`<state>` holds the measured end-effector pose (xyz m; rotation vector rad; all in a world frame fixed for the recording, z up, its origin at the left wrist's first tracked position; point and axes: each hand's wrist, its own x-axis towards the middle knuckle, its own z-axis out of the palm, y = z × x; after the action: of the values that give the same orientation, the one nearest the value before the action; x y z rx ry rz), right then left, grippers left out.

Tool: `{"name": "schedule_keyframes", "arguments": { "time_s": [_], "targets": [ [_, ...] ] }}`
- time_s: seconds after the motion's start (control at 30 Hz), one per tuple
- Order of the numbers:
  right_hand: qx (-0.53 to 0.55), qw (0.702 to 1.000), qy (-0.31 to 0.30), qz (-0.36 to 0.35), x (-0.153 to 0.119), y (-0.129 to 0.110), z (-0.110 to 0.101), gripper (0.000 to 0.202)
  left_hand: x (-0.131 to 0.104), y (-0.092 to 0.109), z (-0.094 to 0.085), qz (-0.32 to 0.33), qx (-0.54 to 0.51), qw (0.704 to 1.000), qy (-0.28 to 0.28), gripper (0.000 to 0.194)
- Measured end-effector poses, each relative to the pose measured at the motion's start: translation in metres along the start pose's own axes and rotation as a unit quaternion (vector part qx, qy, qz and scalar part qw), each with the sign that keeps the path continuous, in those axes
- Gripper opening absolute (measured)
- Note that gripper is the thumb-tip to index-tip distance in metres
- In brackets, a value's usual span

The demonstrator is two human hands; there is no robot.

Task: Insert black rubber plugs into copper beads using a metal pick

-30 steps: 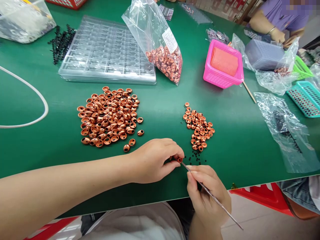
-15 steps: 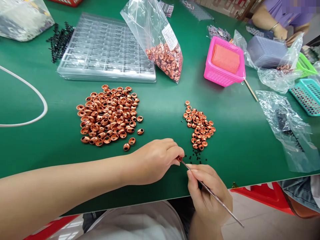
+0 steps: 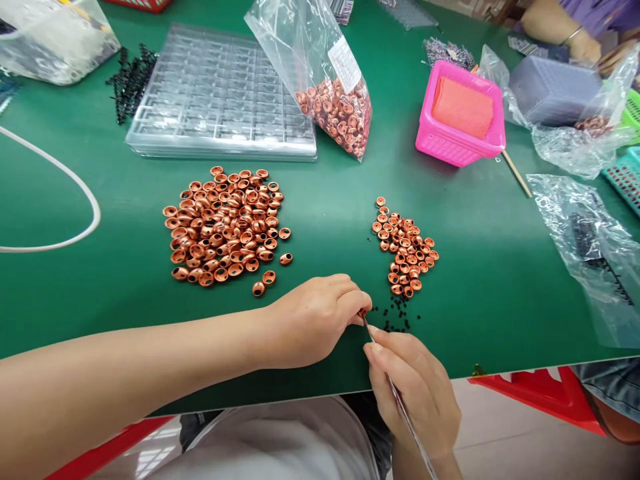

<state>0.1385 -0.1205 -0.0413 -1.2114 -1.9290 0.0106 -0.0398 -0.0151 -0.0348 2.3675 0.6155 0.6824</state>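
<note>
My left hand (image 3: 313,320) pinches a small copper-coloured bead (image 3: 362,312), mostly hidden by the fingertips. My right hand (image 3: 417,387) grips a thin metal tool (image 3: 400,401), whose tip meets that bead. A large pile of copper-coloured beads with dark holes (image 3: 225,227) lies beyond my left forearm. Farther right is a smaller pile of similar beads (image 3: 407,250). Tiny black pieces (image 3: 399,313) are scattered on the green table (image 3: 320,233), between the smaller pile and my right hand.
Stacked clear trays (image 3: 225,100), a bag of copper beads (image 3: 343,113) and black parts (image 3: 131,80) stand at the back. A pink basket (image 3: 460,153) holds an orange block. Plastic bags (image 3: 590,247) lie right; a white cable (image 3: 90,193) curves left. Another person's hands are at the upper right.
The view has shifted slightly, so the table items appear a little farther right. My right hand has turned the tool to a steeper angle, its tip still at the bead.
</note>
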Motion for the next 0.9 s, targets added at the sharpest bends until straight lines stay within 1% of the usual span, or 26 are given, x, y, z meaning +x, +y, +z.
{"name": "schedule_keyframes", "arguments": {
  "time_s": [0.1, 0.23, 0.4, 0.57, 0.67, 0.9],
  "targets": [
    [0.027, 0.999, 0.016, 0.014, -0.001, 0.003, 0.002, 0.035, 0.003, 0.0, -0.002, -0.023, -0.045, 0.999, 0.006, 0.009],
    [0.081, 0.994, 0.04, 0.065, -0.001, 0.005, 0.003, 0.039, 0.005, -0.001, -0.005, -0.054, -0.089, 0.995, -0.007, 0.008],
    [0.156, 0.973, 0.09, 0.147, 0.001, 0.002, 0.004, 0.034, 0.006, -0.002, -0.008, -0.074, -0.125, 0.989, -0.025, 0.01],
    [0.163, 0.96, 0.153, 0.167, 0.0, 0.004, 0.006, 0.03, 0.007, -0.002, -0.013, -0.081, -0.151, 0.984, -0.042, 0.011],
    [0.159, 0.962, 0.147, 0.167, 0.0, 0.006, 0.006, 0.027, 0.008, -0.001, -0.015, -0.08, -0.156, 0.983, -0.046, 0.011],
    [0.156, 0.968, 0.101, 0.168, -0.001, 0.006, 0.004, 0.033, 0.007, -0.002, -0.011, -0.08, -0.151, 0.984, -0.044, 0.01]
  ]
}}
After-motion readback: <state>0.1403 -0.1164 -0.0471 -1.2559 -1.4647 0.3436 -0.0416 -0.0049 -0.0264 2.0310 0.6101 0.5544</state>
